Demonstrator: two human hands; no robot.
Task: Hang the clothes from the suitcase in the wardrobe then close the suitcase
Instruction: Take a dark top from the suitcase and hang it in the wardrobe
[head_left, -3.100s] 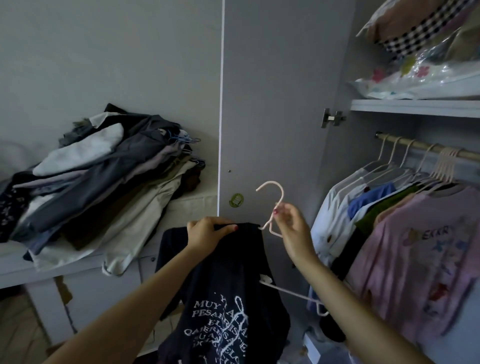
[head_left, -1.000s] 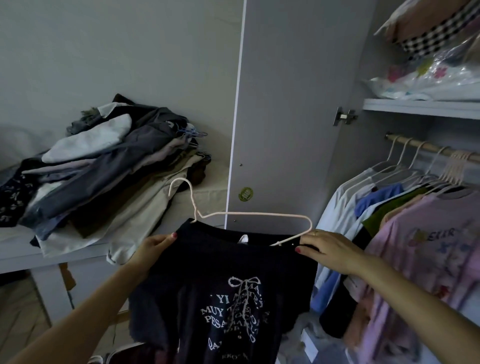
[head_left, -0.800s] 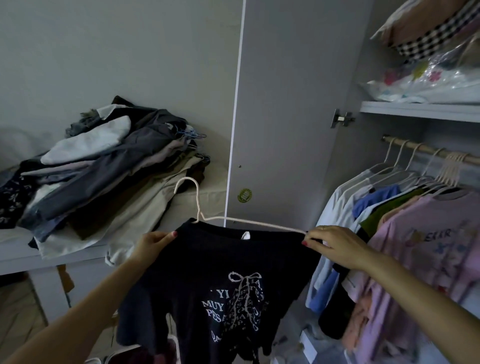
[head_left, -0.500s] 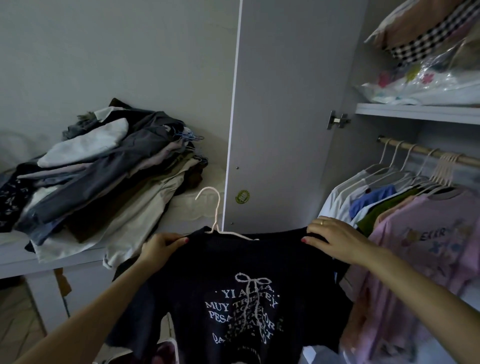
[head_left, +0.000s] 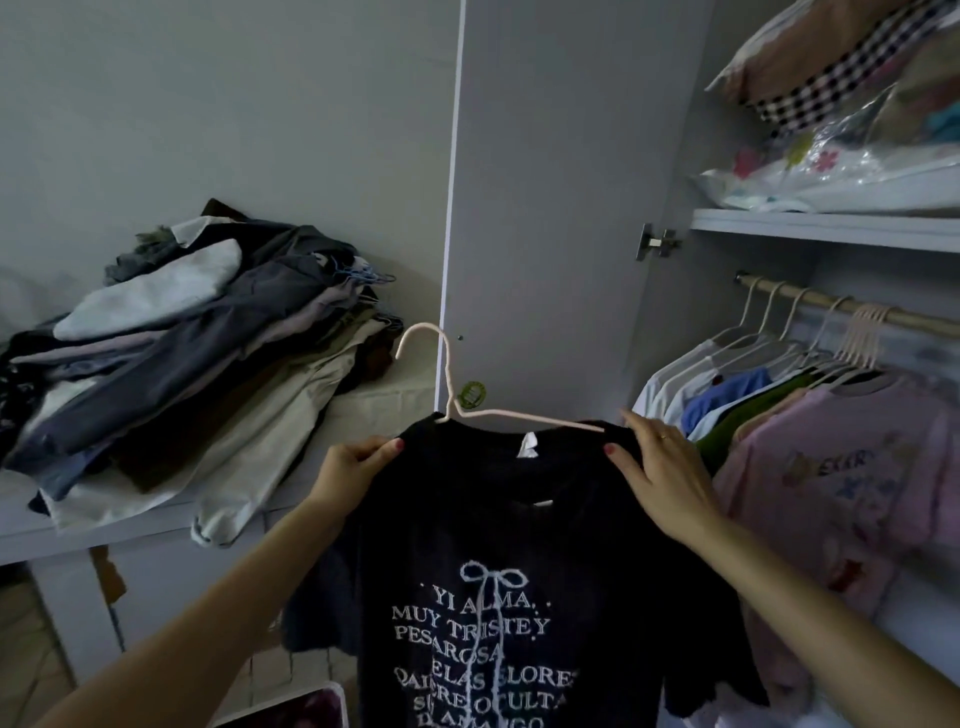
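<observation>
A black T-shirt (head_left: 498, 545) with white lettering hangs in front of me on a pale pink hanger (head_left: 447, 384), whose hook sticks up above the collar. My left hand (head_left: 353, 467) pinches the shirt's left shoulder. My right hand (head_left: 660, 467) grips the right shoulder over the hanger's end. The wardrobe rail (head_left: 852, 309) is up at the right, with several hung shirts (head_left: 810, 447) on pale hangers. A corner of what may be the suitcase (head_left: 301, 709) shows at the bottom edge.
The open wardrobe door (head_left: 561, 208) stands straight ahead, behind the hanger. A heap of clothes (head_left: 182, 353) lies on a white counter (head_left: 104, 525) at the left. Above the rail, a shelf (head_left: 826, 228) holds bagged bedding (head_left: 852, 130).
The hanger went from lying loose across the collar to sitting inside the shirt with its hook upright. Both hands moved out to the shoulders and the shirt now hangs spread.
</observation>
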